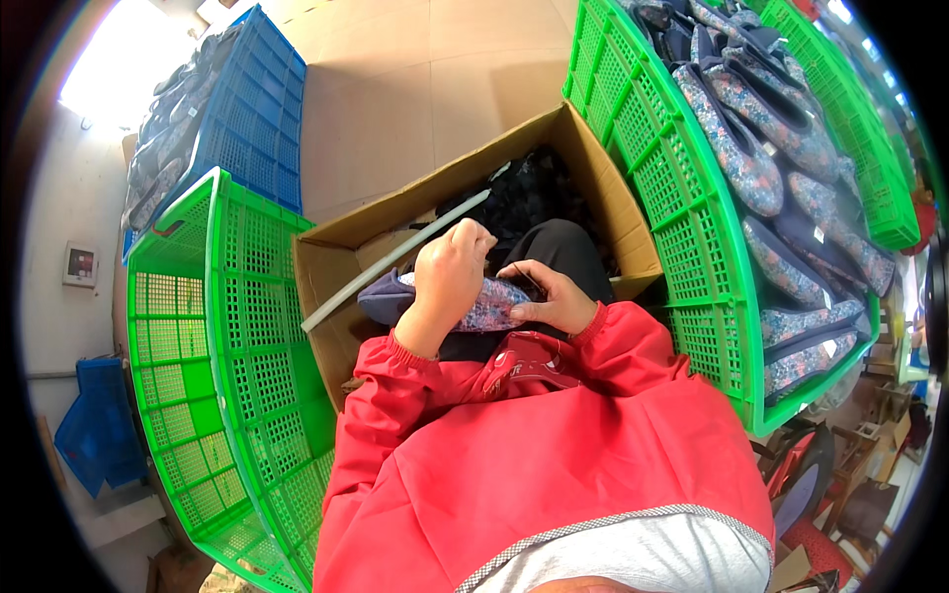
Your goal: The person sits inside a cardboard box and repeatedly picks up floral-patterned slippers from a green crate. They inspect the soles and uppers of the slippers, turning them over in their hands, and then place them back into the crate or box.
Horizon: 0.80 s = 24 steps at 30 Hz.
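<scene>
A floral fabric shoe (486,305) with a navy blue end lies across my lap, above the near side of an open cardboard box. My right hand (556,299) has its thumb and fingers closed on the shoe's right end. Just over the shoe's middle, my left hand (452,274) is raised with its fingers curled into a pinch; whatever sits in them is hidden or too small to make out. My left wrist covers part of the shoe. Red sleeves cover both forearms.
The cardboard box (341,222) holds dark scraps, with a pale stick (395,260) lying across it. At right stands a green crate (657,188) full of similar floral shoes (736,148). An upright green crate (262,326) and a blue crate (267,109) with dark items stand at left.
</scene>
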Tool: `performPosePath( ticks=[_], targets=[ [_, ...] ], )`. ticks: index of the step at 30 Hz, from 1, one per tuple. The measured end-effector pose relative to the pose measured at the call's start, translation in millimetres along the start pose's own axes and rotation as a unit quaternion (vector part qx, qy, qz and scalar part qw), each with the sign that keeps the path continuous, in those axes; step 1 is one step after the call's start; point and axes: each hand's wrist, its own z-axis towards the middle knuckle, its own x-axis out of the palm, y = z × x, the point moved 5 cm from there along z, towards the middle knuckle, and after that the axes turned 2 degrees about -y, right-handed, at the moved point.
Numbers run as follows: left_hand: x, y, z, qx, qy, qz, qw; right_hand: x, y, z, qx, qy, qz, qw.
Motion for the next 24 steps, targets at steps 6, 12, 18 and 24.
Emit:
performPosePath(
  ticks=[6,12,18,24],
  targets=[
    [8.3,21.5,22.9,0.005,-0.060,0.142,0.988,0.3,-29.9,6.0,0.094,-0.160,0.193,0.964],
    [-30.6,31.5,10.3,-0.005,-0.039,0.125,0.991,-9.5,-38.2,4.5,0.227,-0.211,0.197,0.930],
    [-52.1,3.2,-23.4,-0.066,0.120,0.043,0.990,-14.5,-45.2,5.0,0.269,-0.150,0.230,0.923],
    [-50.7,-22.1,-39.5,0.064,0.174,0.148,0.972,-9.3,-49.8,5.7,0.304,-0.150,0.270,0.901]
  ],
)
